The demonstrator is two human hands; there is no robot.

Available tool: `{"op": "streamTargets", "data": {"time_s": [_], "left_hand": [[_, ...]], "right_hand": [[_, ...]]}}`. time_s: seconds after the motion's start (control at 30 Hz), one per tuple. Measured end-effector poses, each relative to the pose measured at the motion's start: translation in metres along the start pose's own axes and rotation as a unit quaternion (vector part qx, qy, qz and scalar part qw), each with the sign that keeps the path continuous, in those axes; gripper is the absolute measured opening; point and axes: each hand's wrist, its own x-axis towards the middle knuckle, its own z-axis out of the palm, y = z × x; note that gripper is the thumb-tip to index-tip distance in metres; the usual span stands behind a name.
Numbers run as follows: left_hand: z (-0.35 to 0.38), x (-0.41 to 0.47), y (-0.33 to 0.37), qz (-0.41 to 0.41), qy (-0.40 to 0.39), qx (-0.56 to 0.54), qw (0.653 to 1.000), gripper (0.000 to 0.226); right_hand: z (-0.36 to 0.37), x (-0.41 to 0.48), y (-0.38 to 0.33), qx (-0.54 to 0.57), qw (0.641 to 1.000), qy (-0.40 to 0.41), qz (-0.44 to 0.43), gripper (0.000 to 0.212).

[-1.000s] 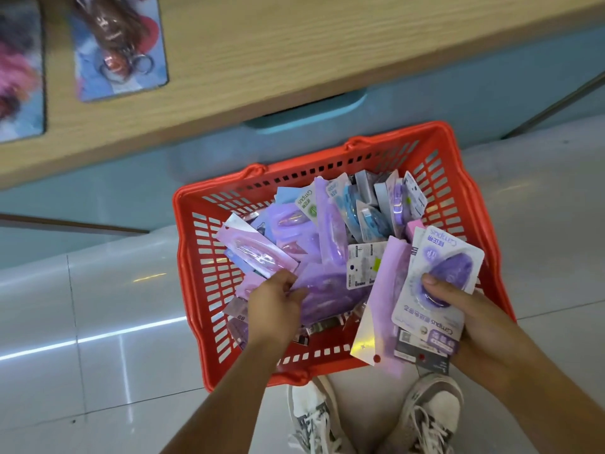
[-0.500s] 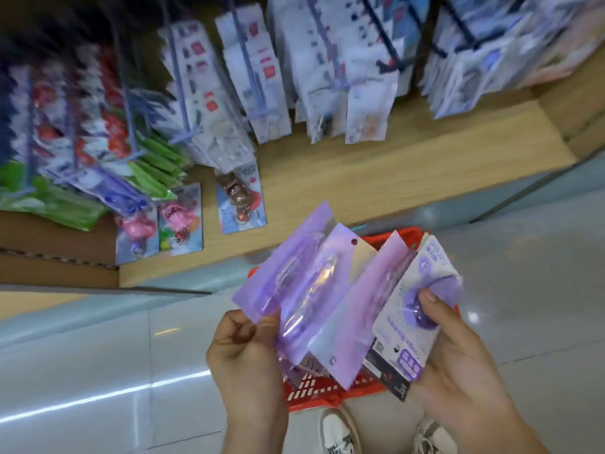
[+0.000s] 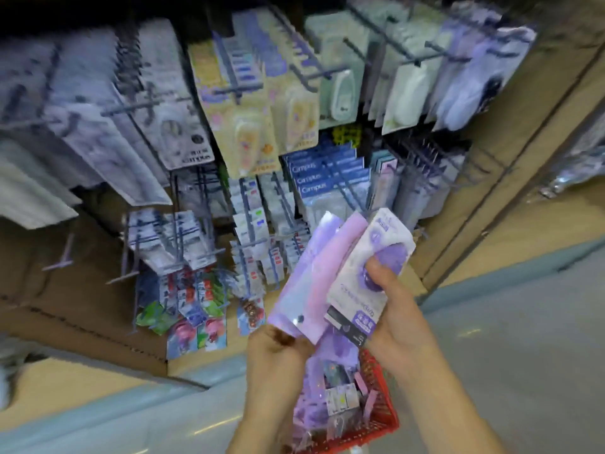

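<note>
Item 1: fan of purple packets (image 3: 306, 280), held upright above the red basket (image 3: 381, 417). Our left hand (image 3: 278, 352), over the basket's left side, pinches the fan's lower edge between curled fingers and thumb.

Item 2: white packet (image 3: 363, 290) with a purple lump under clear plastic, touching the fan, above the basket's right side. Our right hand (image 3: 401, 322) grips it, with the thumb pressed on the lump and the fingers hidden behind.

Item 3: the basket itself, directly below both hands, filled with loose packets (image 3: 337, 398), mostly purple.

Item 4: hanging packets (image 3: 252, 132), high up and beyond the basket, on a display wall. They are too blurred for us to read.
</note>
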Motion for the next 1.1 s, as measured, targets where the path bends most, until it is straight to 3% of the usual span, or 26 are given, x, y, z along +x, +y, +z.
{"op": "streamTargets", "data": {"time_s": [0.13, 0.2, 0.27, 0.33, 0.37, 0.43, 0.53, 0.6, 0.67, 0.8, 0.93, 1.1], "left_hand": [[-0.003, -0.034, 0.066, 0.045, -0.065, 0.030, 0.996, 0.011], [-0.011, -0.049, 0.093, 0.071, -0.103, 0.077, 0.989, 0.015], [-0.027, -0.058, 0.117, 0.086, -0.130, 0.075, 0.985, 0.043], [-0.045, -0.066, 0.142, 0.140, -0.091, 0.084, 0.982, 0.064], [-0.050, -0.072, 0.159, 0.190, -0.080, 0.107, 0.973, 0.062], [-0.045, -0.080, 0.188, 0.279, -0.076, 0.228, 0.930, 0.041], [-0.020, -0.080, 0.213, 0.342, -0.089, 0.432, 0.830, 0.053], [-0.004, -0.081, 0.223, 0.365, -0.058, 0.454, 0.811, 0.043], [0.003, -0.084, 0.228, 0.376, -0.007, 0.439, 0.816, 0.033], [0.006, -0.085, 0.229, 0.337, 0.028, 0.356, 0.871, 0.021], [0.009, -0.079, 0.243, 0.282, 0.081, 0.239, 0.925, 0.022], [0.023, -0.084, 0.263, 0.263, 0.122, 0.093, 0.952, 0.023]], "right_hand": [[0.051, -0.042, -0.023, -0.011, 1.000, -0.019, -0.016, 0.025], [0.068, -0.060, -0.030, 0.012, 0.999, -0.036, -0.024, 0.027], [0.085, -0.075, -0.037, 0.021, 0.998, -0.046, -0.039, 0.031], [0.098, -0.086, -0.042, 0.011, 0.998, -0.045, -0.045, 0.040], [0.105, -0.091, -0.045, -0.001, 0.998, -0.039, -0.049, 0.041], [0.118, -0.098, -0.047, -0.027, 0.997, -0.041, -0.065, 0.043], [0.142, -0.107, -0.045, -0.067, 0.992, -0.053, -0.097, 0.042], [0.158, -0.113, -0.046, -0.090, 0.987, -0.058, -0.124, 0.045], [0.172, -0.118, -0.050, -0.110, 0.980, -0.060, -0.155, 0.047], [0.187, -0.120, -0.059, -0.125, 0.973, -0.067, -0.184, 0.047], [0.196, -0.117, -0.065, -0.143, 0.965, -0.109, -0.193, 0.055], [0.208, -0.113, -0.078, -0.182, 0.944, -0.127, -0.244, 0.060]]}}
